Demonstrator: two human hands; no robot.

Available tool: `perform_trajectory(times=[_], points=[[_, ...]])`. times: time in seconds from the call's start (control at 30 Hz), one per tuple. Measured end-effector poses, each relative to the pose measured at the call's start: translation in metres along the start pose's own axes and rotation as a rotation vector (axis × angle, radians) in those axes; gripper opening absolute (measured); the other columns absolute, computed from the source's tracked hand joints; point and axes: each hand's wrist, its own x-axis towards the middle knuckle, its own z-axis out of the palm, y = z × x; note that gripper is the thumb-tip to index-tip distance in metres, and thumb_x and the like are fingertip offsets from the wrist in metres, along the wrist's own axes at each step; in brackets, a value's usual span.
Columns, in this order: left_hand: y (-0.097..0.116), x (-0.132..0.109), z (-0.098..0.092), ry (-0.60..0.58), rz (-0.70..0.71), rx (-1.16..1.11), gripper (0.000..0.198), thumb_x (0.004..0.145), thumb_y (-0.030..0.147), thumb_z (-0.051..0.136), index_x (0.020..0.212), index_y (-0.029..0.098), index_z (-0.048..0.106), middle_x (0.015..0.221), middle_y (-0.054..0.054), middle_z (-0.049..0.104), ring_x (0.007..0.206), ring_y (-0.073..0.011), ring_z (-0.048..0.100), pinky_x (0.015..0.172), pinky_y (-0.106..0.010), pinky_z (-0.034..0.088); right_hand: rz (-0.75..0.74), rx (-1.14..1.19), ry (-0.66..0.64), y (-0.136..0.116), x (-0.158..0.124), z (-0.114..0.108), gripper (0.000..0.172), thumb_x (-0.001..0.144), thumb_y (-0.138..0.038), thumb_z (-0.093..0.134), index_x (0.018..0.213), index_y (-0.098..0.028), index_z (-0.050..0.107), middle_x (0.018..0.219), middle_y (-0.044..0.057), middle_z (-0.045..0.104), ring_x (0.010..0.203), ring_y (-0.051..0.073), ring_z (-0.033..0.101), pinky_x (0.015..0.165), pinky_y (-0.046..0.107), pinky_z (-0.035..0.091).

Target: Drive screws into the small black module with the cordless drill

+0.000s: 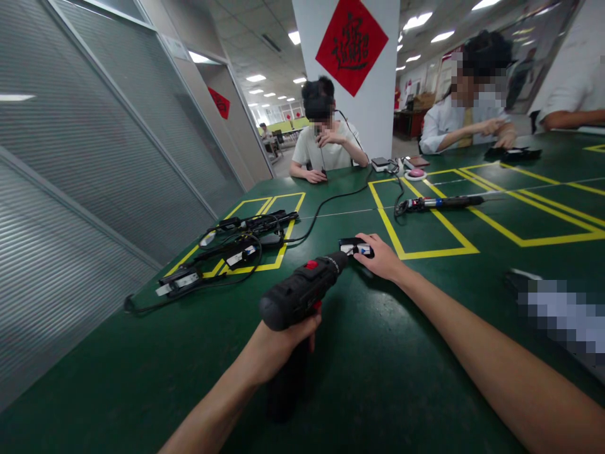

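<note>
My left hand is wrapped round the grip of a black cordless drill with red accents. The drill points forward and slightly right. Its chuck meets the near left end of a small black rectangular device with a white label; whether a bit touches it cannot be made out. My right hand grips that device from the right, thumb on the near side and fingers over the far side, against the green tabletop. My left wrist hides part of the drill's base.
Black adapters with tangled cables lie at left inside yellow tape. A black pen-like tool lies at right. A partly blurred flat device is near the right edge. People sit across the green table, one handling a dark object.
</note>
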Motion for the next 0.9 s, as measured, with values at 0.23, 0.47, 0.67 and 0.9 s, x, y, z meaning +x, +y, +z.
perform_trajectory(times=[0.23,0.47,0.67,0.9], points=[[0.0005,-0.0006,-0.0005,0.002,0.025,-0.027,0.021,0.086,0.034,0.057,0.095,0.015,0.060,0.068,-0.002,0.062,0.062,-0.0167,0.056,0.064,-0.032,0.042,-0.001,0.004,-0.006,0.0006,0.0003,-0.0001,0.050,0.082,-0.038,0.060,0.129,-0.025,0.050,0.120,0.008,0.052,0.106,0.023,0.058,0.098,0.039,0.043],[-0.0023,0.0016,-0.0004,-0.009,0.026,-0.037,0.021,0.086,0.034,0.057,0.096,0.016,0.060,0.065,-0.002,0.063,0.061,-0.0166,0.056,0.062,-0.031,0.041,-0.010,-0.002,0.003,0.0033,0.0002,0.0015,0.048,0.082,-0.037,0.060,0.129,-0.026,0.050,0.120,0.008,0.052,0.106,0.023,0.058,0.097,0.039,0.044],[-0.0007,-0.0003,0.0004,-0.013,0.012,-0.057,0.022,0.086,0.034,0.058,0.097,0.015,0.060,0.064,-0.001,0.063,0.060,-0.0168,0.057,0.062,-0.031,0.042,-0.007,-0.009,-0.003,0.0029,0.0003,0.0008,0.049,0.083,-0.038,0.059,0.129,-0.026,0.049,0.119,0.008,0.052,0.105,0.023,0.058,0.096,0.039,0.045],[0.0021,0.0001,0.0013,0.009,0.050,-0.050,0.020,0.085,0.032,0.058,0.095,0.015,0.059,0.065,-0.001,0.062,0.060,-0.0155,0.056,0.062,-0.030,0.041,-0.027,-0.023,-0.002,0.0036,0.0010,0.0021,0.050,0.082,-0.036,0.060,0.129,-0.025,0.049,0.118,0.008,0.052,0.107,0.024,0.057,0.098,0.039,0.044]])
